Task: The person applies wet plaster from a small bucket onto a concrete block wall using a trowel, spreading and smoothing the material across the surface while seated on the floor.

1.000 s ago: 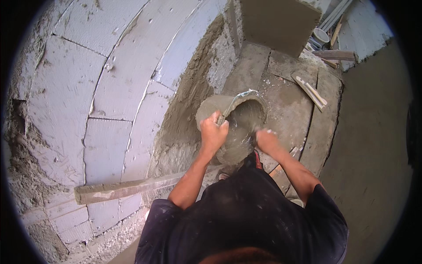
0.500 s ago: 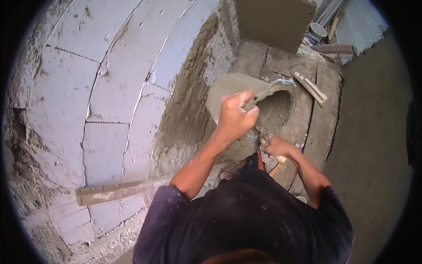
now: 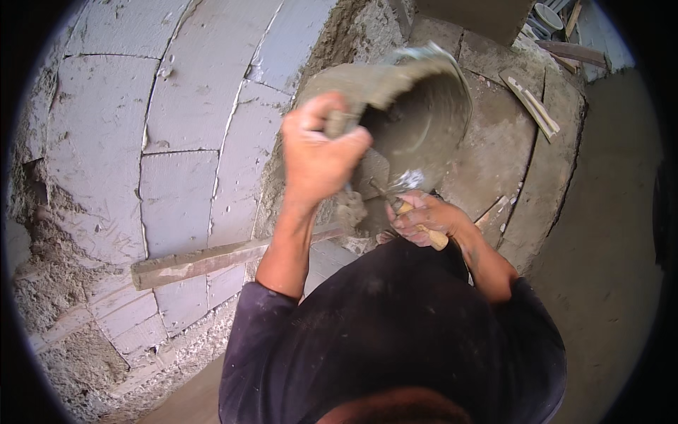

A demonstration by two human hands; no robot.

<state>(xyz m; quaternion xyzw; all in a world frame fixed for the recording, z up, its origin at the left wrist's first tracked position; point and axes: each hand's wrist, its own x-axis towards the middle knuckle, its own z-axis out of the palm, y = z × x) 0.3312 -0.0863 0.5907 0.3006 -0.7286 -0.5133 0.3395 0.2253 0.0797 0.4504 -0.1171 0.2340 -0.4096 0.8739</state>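
Bucket (image 3: 441, 131), mortar-smeared, tipped with its mouth facing right, just ahead of the torso on my feed. Left hand (image 3: 321, 152) clenched at the mouth's near edge; too blurred for me to tell handle from rim. Right hand (image 3: 424, 219) wrapped round the wooden handle of a trowel (image 3: 438, 241), just below the mouth. Surface: worn, mortar-stained boards (image 3: 494, 134), pale split stick (image 3: 531, 106) lying on them. Room: pale block wall (image 3: 201, 78) on the left, rough mortar by its right edge; long timber (image 3: 205, 265) lower left; smooth grey-brown expanse (image 3: 607, 184) far right; white pail (image 3: 549, 15) top right.
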